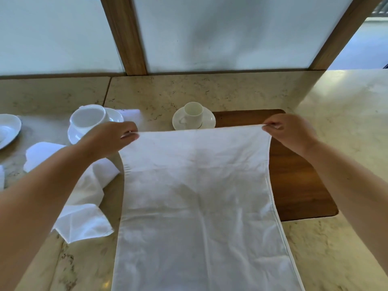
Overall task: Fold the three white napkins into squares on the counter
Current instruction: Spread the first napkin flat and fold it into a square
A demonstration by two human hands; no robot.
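The left hand (109, 139) is pinching the far left corner of a white napkin (197, 198) between thumb and fingers, and the right hand (291, 133) is pinching the far right corner the same way, so the far edge is stretching taut and straight between them. The napkin is hanging and spreading toward the viewer, its near end running out of the bottom of the view, its hemmed right edge lying over a wooden board (298, 177) set into the stone counter (336, 248). Open counter is lying to the right of the board and along the back, up to the panelled wall (210, 34). Just beyond the taut edge, a small white cup (193, 114) is standing on a saucer (210, 121), close to the cloth's far line. On the left the room is tighter: a second, crumpled napkin (84, 217) is lying just beside the held one, partly under the left forearm, and a larger white cup (88, 120) on its saucer is sitting behind the left hand. More white cloth (39, 152) and a plate (8, 129) are sitting further left.
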